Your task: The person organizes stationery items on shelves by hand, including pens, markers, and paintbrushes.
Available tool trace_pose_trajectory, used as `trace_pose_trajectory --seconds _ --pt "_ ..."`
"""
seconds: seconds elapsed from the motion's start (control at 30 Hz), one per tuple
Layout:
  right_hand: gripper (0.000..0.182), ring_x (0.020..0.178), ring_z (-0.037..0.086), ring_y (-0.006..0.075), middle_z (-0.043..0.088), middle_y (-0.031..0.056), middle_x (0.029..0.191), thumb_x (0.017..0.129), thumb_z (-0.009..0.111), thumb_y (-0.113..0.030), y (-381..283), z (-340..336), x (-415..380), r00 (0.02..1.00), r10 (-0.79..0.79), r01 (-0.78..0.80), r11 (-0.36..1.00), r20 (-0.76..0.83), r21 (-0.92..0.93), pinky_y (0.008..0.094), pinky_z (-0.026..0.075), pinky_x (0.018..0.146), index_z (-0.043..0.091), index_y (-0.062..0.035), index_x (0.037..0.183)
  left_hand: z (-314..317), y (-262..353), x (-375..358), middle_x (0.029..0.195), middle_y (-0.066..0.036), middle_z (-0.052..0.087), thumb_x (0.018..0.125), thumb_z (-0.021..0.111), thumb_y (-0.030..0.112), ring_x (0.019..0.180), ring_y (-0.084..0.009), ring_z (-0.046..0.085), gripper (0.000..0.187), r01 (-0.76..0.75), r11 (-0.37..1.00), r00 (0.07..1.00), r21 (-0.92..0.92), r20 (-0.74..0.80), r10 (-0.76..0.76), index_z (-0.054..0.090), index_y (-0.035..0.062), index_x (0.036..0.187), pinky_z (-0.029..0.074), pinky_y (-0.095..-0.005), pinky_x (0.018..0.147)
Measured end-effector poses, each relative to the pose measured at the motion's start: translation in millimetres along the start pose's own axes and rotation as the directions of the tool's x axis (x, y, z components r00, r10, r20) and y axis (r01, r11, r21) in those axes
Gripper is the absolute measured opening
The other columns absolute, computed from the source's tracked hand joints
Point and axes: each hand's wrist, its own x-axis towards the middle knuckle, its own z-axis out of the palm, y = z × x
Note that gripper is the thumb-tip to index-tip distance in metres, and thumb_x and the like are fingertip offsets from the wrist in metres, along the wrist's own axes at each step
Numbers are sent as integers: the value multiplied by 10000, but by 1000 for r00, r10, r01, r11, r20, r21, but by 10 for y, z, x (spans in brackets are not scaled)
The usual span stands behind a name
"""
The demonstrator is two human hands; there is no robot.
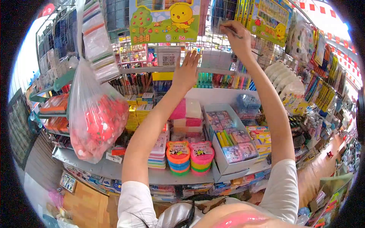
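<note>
My left hand reaches up to the wire rack with its fingers stretched out, beside a card with a QR code. It is open, and its fingertips lie just under a hanging green pack with a yellow chick. Higher and to the right, my right hand is closed with bent fingers at the wire grid. A thin dark rod-like piece shows at those fingers; I cannot make out what it is. Right of this hand hangs another chick pack.
A clear bag of red items hangs at left. On the shelf stand stacked round panda tubs and a grey open box of small packs. Pens line the back. White palettes hang at right.
</note>
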Motion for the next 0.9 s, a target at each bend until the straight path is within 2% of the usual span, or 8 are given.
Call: trace_pose_trajectory --seconds 0.03,0.13,0.4,0.5,0.6,0.7,0.8,0.9 --pt "124 822 616 277 634 143 880 761 639 -66 51 27 43 1000 -17 18 995 20 -97 328 475 711 621 -5 868 66 -7 -50 1462 -80 163 789 544 185 1340 -258 187 615 0 999 999 36 50 -2 318 87 1353 182 -497 1066" --pt "104 789 621 148 647 75 855 787 639 -51 146 179 171 1000 6 -6 999 -8 -54 262 477 698 624 -10 881 245 -45 -131 1482 -75 64 752 593 183 1357 -265 125 671 -21 989 998 149 55 13 314 87 1356 189 -524 1055" --pt "138 747 660 160 677 88 784 818 610 -157 351 301 598 996 -8 -7 986 -90 -168 257 493 644 644 -36 876 262 45 -158 1482 -109 52 762 528 148 1352 -313 126 620 29 990 995 139 92 -42 337 23 1338 142 -557 1050" --pt "158 714 634 292 647 141 750 778 630 -201 336 312 630 997 21 -37 976 -74 -216 372 486 659 655 -49 815 206 60 -157 1479 -129 43 742 559 173 1350 -324 123 672 24 991 994 132 106 -38 314 12 1347 143 -561 1049" --pt "156 714 631 308 641 161 746 774 637 -192 406 345 628 996 2 -20 981 -91 -194 370 486 659 653 -43 819 206 57 -161 1478 -131 45 719 588 187 1350 -326 120 718 18 993 994 117 103 -30 300 10 1353 137 -562 1051" --pt "182 753 661 187 675 76 760 831 591 -224 499 377 648 998 9 -20 984 -64 -178 299 496 676 655 -57 866 214 59 -163 1478 -132 47 706 600 185 1350 -329 117 731 20 994 996 104 87 -29 302 0 1347 130 -563 1053" --pt "237 749 660 205 675 94 808 837 582 -257 410 309 660 1000 23 -21 967 3 -254 303 498 696 653 -33 869 259 51 -172 1478 -144 50 674 609 190 1354 -316 121 750 13 996 999 93 28 -16 312 -6 1334 109 -584 1047" --pt "224 658 566 172 621 141 835 886 501 -131 365 235 716 987 63 -10 940 146 -342 320 448 617 585 15 1032 232 53 -176 1475 -136 54 691 610 176 1346 -341 123 736 10 997 999 83 47 -14 311 -15 1335 133 -559 1054"
